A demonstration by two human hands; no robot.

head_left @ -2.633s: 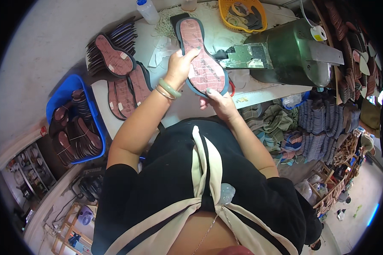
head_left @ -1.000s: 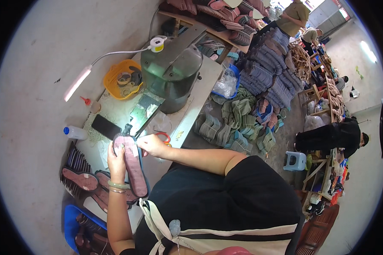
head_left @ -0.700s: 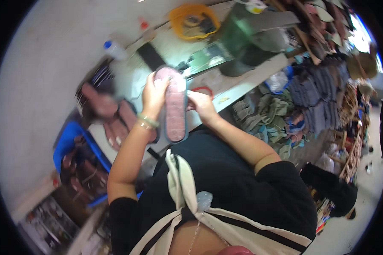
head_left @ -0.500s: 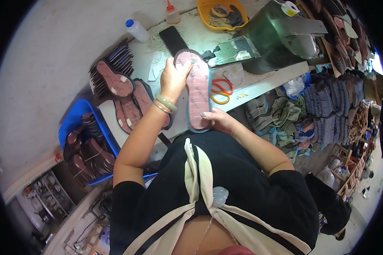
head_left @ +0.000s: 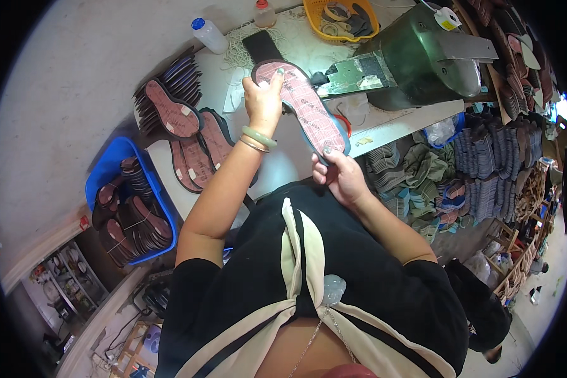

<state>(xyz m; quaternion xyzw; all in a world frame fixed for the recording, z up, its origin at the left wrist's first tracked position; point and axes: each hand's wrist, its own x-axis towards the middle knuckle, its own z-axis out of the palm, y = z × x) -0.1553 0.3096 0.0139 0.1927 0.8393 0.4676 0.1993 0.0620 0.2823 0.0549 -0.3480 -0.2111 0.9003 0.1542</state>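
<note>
The pink-faced, dark-edged shoe sole (head_left: pixel 309 104) was held slantwise above the white table (head_left: pixel 280 154), in front of the machine's flat arm (head_left: pixel 362 75). Its far end was pinched by the left hand (head_left: pixel 263 104), the thumb laid on the pink face and the fingers mostly hidden at the edge and beneath; its near end was pinched by the right hand (head_left: pixel 345 176), thumb on top, fingers curled under. How firmly it was gripped could not be told. If the two ends were pressed unevenly, the sole might be bent or twisted at its narrow middle. Its edge lay close to the arm's dark tip, whether touching or not could not be told, so it could be snagged by a sideways swing. The red loop (head_left: pixel 346 123) showing beside the sole might be knocked, and the loose string (head_left: pixel 236 53) beyond might be caught if the far end were dipped.
</note>
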